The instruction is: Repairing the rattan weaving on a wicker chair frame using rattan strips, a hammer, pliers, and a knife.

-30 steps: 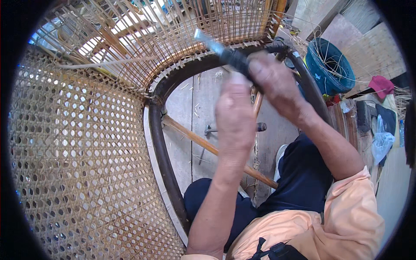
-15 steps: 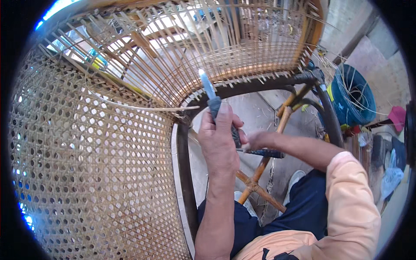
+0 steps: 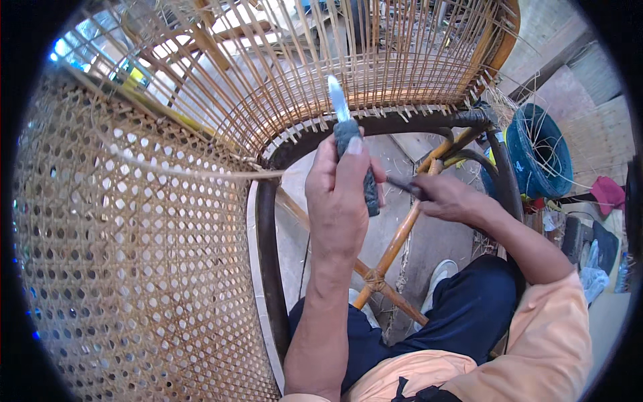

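My left hand [image 3: 337,194] is wrapped round a knife [image 3: 347,134] with a dark, rough-looking handle. Its pale blade points up and away from me. Just right of it, my right hand [image 3: 450,198] is closed on a slender dark tool [image 3: 404,186], whose tip reaches toward the left fingers; blur hides its kind. Both hands are over the open seat frame [image 3: 266,234] of a rattan chair. A loose cane strand [image 3: 221,175] runs from the woven cane panel [image 3: 167,268] to beside my left hand, where I cannot tell if it is held.
Ahead curves the chair's open rattan lattice [image 3: 375,80], with cut ends along its lower edge. Crossed rattan stretchers [image 3: 376,279] lie below my hands. A teal bucket [image 3: 529,157] with cane strands stands at the right, near a pink cloth [image 3: 607,194].
My right hand has moved right and up, away from the left, with the dark tool now pointing left. The left hand and knife have shifted slightly up; the view has moved a little.
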Tool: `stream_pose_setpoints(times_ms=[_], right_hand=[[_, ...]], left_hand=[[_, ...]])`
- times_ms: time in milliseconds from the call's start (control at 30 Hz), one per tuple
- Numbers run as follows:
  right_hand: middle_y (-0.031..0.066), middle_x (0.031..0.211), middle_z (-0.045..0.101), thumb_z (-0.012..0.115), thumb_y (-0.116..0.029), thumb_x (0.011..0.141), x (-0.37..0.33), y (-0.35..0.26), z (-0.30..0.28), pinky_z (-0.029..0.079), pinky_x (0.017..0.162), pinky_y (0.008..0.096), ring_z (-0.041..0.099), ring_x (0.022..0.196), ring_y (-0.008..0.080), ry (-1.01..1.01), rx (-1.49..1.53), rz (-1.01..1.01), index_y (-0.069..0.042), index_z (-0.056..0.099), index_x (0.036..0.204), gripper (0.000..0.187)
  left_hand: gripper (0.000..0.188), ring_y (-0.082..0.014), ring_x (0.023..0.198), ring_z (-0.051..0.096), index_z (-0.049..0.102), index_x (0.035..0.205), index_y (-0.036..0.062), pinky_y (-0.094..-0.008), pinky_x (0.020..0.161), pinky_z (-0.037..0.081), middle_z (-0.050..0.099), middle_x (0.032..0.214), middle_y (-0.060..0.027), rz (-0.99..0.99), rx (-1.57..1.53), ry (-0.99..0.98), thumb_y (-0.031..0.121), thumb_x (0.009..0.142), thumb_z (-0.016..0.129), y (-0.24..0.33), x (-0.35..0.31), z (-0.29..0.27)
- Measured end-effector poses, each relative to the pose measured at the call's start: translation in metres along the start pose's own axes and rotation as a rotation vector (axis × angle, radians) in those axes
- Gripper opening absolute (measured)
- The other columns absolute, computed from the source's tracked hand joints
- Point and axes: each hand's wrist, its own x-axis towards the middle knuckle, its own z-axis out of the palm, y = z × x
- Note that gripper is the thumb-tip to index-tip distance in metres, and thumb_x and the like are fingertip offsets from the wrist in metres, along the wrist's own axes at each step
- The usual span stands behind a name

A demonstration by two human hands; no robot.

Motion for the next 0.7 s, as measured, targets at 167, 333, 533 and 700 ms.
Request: stream_pose_setpoints(times_ms=[167, 333, 533, 700], right_hand=[[0.0063, 0.073, 0.053, 0.06, -0.014, 0.08, -0.066, -0.019, -0.036, 0.045, 0.061, 0.0312, 0.056, 0.065, 0.0188, 0.243, 0.103, 0.036, 0.0, 0.053, 0.109, 0.033], [-0.0037, 0.071, 0.043, 0.06, -0.013, 0.083, -0.085, -0.053, -0.055, 0.035, 0.053, 0.0206, 0.042, 0.06, 0.0048, 0.297, 0.464, 0.265, -0.004, 0.056, 0.106, 0.025], [-0.0005, 0.077, 0.051, 0.058, -0.023, 0.089, -0.083, -0.06, -0.079, 0.038, 0.058, 0.0227, 0.046, 0.064, 0.0082, 0.465, 0.458, 0.107, -0.003, 0.059, 0.104, 0.025], [0.0045, 0.069, 0.049, 0.054, -0.032, 0.092, -0.072, -0.063, -0.096, 0.041, 0.056, 0.0282, 0.05, 0.063, 0.0139, 0.586, 0.219, -0.016, 0.0, 0.058, 0.102, 0.033]], left_hand=[[0.02, -0.0044, 0.059, 0.043, 0.052, 0.085, 0.0047, -0.0213, 0.052, 0.035, 0.053, 0.066, -0.0001, 0.064, 0.109, -0.052, 0.023, 0.093, 0.049, -0.001, 0.012, 0.017], [0.022, -0.0061, 0.047, 0.046, 0.055, 0.097, 0.0043, -0.0199, 0.042, 0.038, 0.055, 0.065, -0.0021, 0.104, 0.145, -0.009, 0.025, 0.092, 0.051, -0.007, 0.013, 0.02], [0.022, -0.0065, 0.044, 0.047, 0.056, 0.092, 0.0047, -0.0203, 0.038, 0.036, 0.055, 0.063, -0.0019, 0.118, 0.139, 0.026, 0.026, 0.09, 0.053, -0.013, 0.016, 0.02], [0.022, -0.0085, 0.043, 0.048, 0.055, 0.093, 0.005, -0.0218, 0.035, 0.035, 0.056, 0.064, -0.0024, 0.04, 0.081, 0.035, 0.027, 0.09, 0.054, -0.008, 0.024, 0.026]])
